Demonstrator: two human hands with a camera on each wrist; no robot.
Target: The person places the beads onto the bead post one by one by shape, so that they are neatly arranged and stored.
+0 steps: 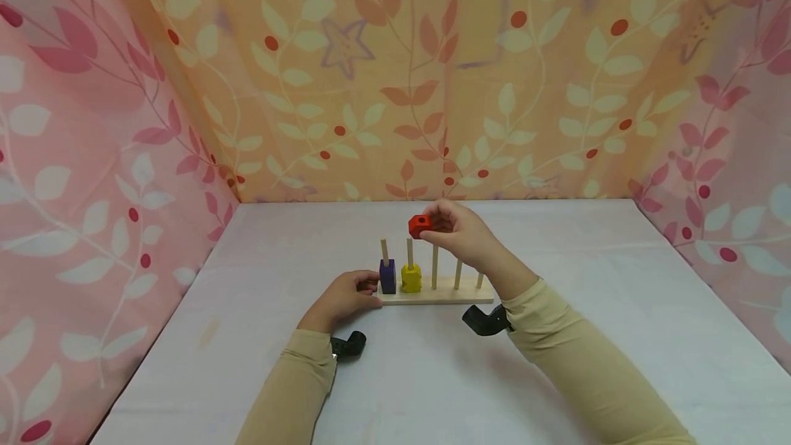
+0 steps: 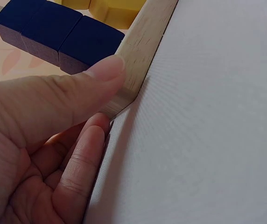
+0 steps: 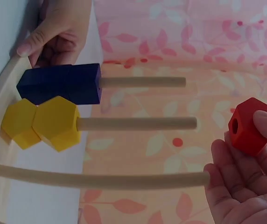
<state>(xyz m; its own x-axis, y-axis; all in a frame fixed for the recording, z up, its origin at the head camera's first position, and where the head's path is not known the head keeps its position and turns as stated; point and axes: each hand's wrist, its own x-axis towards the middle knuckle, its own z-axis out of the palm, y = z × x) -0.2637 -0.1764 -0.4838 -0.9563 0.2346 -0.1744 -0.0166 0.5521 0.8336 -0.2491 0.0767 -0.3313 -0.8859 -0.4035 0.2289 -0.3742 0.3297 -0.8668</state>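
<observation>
Above the pegboard [image 1: 445,294], close to the tops of its pegs [image 3: 136,123] but well apart from its base, a red block [image 1: 420,226] is pinched between the thumb and fingers of the right hand [image 1: 456,229]. At the pegboard's left end, the left hand [image 1: 342,299] grips the corner of the base, thumb laid on its edge and fingers curled in beside it, presumably as a brace. On the pegboard's leftmost peg [image 3: 143,82] sit three dark blue blocks [image 2: 52,25]; on the next one are two yellow blocks [image 3: 56,123], with bare wood above them; the third peg [image 3: 101,180] carries nothing.

The step in hand looks like lining up the red block, its hole facing the pegs, with one of the pegboard's posts. By colour, the third peg seems the likelier choice, though the pictures do not settle it. The next move probably calls for centring the hole on a tip, then lowering the block straight while the pegboard is held steady on the worktop [image 1: 426,383].
</observation>
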